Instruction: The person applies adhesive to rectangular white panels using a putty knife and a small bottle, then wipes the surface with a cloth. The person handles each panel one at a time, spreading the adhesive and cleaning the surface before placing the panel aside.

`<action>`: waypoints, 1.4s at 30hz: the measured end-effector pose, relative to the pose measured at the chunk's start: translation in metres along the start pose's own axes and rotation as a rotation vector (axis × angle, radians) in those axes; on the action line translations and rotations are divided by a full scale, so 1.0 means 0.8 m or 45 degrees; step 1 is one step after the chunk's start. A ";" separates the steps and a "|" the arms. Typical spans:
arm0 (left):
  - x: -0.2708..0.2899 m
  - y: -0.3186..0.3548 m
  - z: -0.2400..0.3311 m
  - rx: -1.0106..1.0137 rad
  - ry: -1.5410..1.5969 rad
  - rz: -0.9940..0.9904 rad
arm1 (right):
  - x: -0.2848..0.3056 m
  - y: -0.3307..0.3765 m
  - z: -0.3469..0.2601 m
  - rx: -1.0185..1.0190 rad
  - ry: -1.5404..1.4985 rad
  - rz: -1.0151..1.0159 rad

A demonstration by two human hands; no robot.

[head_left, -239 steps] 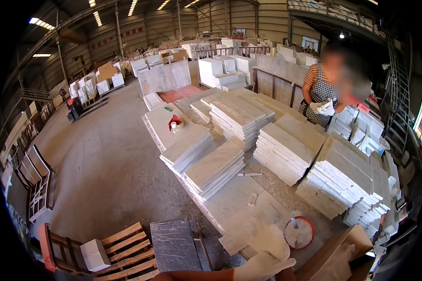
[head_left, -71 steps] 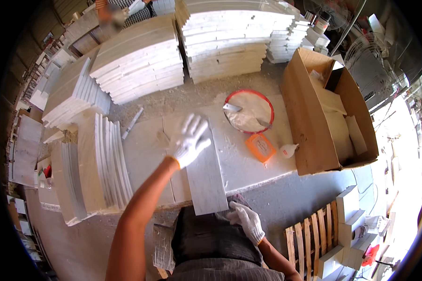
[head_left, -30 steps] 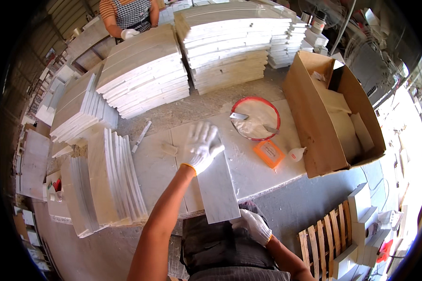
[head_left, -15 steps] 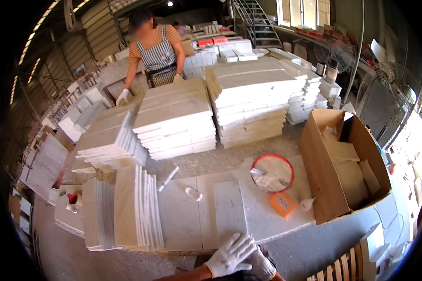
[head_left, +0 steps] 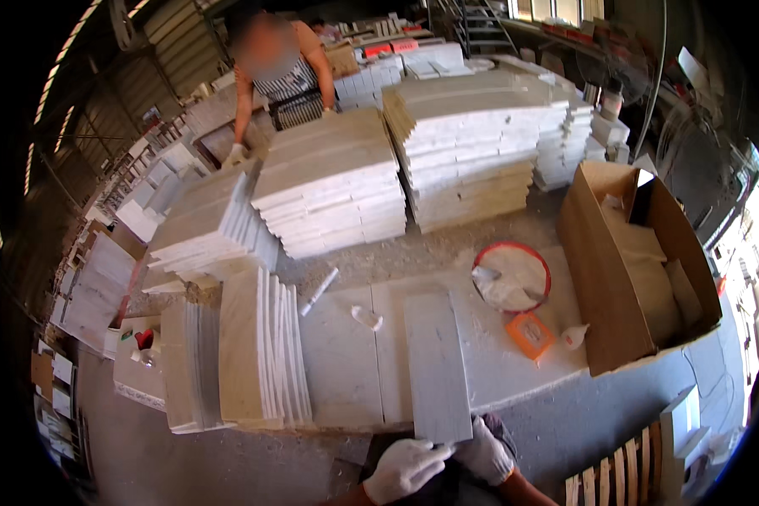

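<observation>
A long grey stone tile (head_left: 437, 363) lies on the worktable, its near end jutting over the front edge. My right hand (head_left: 486, 451), in a white work glove, grips the tile's near right corner; its fingertips are partly hidden under the slab. Just below the near end is my left hand (head_left: 406, 469), also gloved, with fingers stretched toward the right hand and nothing visible in it. Left of the tile lie a small white bottle (head_left: 366, 318) and a white marker-like stick (head_left: 319, 292). Upright tiles (head_left: 257, 358) stand packed together farther left.
A red-rimmed round tray (head_left: 512, 277) of pale material, an orange box (head_left: 530, 336) and a white nozzle bottle (head_left: 574, 336) lie right of the tile. Beyond is an open cardboard box (head_left: 611, 337). Stacked slabs (head_left: 333, 185) line the back, where a co-worker (head_left: 282, 80) leans over.
My hands have parted from each other; the right now grips the tile's near corner. The tile's near end now shows past the table edge. The co-worker bends lower, and my view has shifted.
</observation>
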State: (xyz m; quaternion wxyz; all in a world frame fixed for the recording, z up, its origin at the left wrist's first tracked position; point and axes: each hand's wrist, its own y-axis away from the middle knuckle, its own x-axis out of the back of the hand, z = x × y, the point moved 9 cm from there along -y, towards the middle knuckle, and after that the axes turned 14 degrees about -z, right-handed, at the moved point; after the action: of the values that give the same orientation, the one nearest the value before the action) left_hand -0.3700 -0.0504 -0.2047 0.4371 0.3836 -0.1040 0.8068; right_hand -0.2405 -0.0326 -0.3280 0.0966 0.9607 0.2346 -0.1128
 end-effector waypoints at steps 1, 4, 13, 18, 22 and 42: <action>0.018 0.016 -0.002 -0.024 0.041 0.308 | 0.000 -0.003 0.011 -0.010 0.115 -0.005; 0.021 0.057 -0.053 0.309 0.461 0.739 | -0.012 0.007 0.077 -0.180 -1.142 0.083; -0.034 0.086 -0.093 0.703 1.208 0.758 | 0.003 0.014 -0.002 -0.214 0.556 -0.050; -0.058 0.077 -0.100 0.643 1.606 0.773 | -0.009 0.007 0.049 -0.252 -0.588 0.078; -0.062 0.060 -0.095 0.559 1.759 0.707 | -0.024 0.007 0.065 -0.405 -1.272 0.129; -0.070 0.025 -0.099 0.465 1.943 0.495 | -0.024 0.021 0.034 -0.296 -0.888 -0.054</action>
State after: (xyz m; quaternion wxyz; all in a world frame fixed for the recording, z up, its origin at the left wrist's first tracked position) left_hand -0.4097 -0.0578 -0.2954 0.1699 -0.2325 0.2917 0.9121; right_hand -0.2543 -0.0618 -0.3469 0.2768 0.8421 0.2186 -0.4080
